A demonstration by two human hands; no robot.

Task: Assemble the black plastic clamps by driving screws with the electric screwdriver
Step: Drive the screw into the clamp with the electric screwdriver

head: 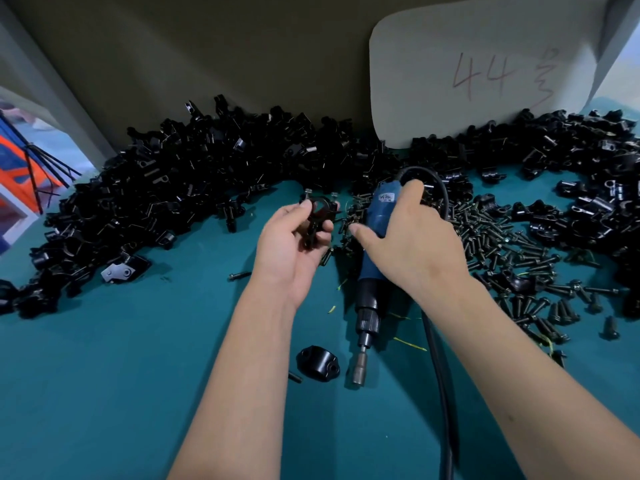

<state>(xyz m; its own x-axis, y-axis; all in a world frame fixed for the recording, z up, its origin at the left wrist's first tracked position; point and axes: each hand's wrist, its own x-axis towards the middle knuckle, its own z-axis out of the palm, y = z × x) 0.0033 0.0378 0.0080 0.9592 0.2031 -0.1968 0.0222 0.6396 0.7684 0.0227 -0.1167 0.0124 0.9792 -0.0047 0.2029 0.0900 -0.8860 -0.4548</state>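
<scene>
At frame centre, the left hand [294, 244] pinches a black clamp [320, 216] with two screws standing in it. Just right, the right hand [412, 237] grips the blue electric screwdriver [375, 244], tip down over the teal tabletop [121, 375].

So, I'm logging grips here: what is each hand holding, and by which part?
Left hand pinches a black clamp by its lower stem. Right hand grips the electric screwdriver around its blue body.
</scene>
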